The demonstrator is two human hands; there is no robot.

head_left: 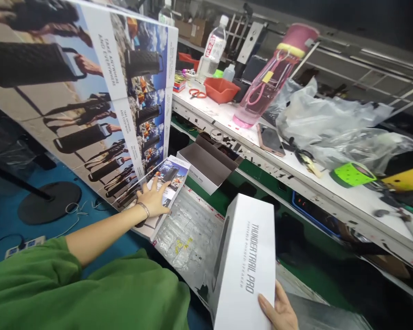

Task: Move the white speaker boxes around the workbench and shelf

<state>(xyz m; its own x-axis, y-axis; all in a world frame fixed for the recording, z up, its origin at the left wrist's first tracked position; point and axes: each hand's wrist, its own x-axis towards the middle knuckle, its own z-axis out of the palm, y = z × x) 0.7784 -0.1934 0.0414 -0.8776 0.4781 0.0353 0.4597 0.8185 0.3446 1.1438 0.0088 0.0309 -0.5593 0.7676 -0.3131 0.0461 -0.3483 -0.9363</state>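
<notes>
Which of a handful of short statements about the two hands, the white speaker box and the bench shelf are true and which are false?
1. The right hand holds the white rectangular cardboard speaker box at its near end. True.
2. The left hand rests on a red plastic tray. False: it lies on a flat printed carton sheet by the tall stack of printed sheets.
3. The pink transparent water bottle stands on the white bench shelf. True.
4. The smartphone lies on the green belt. False: it lies on the shelf beside the bottle.
5. The left wrist is bare. False: it wears a thin bracelet.
</notes>
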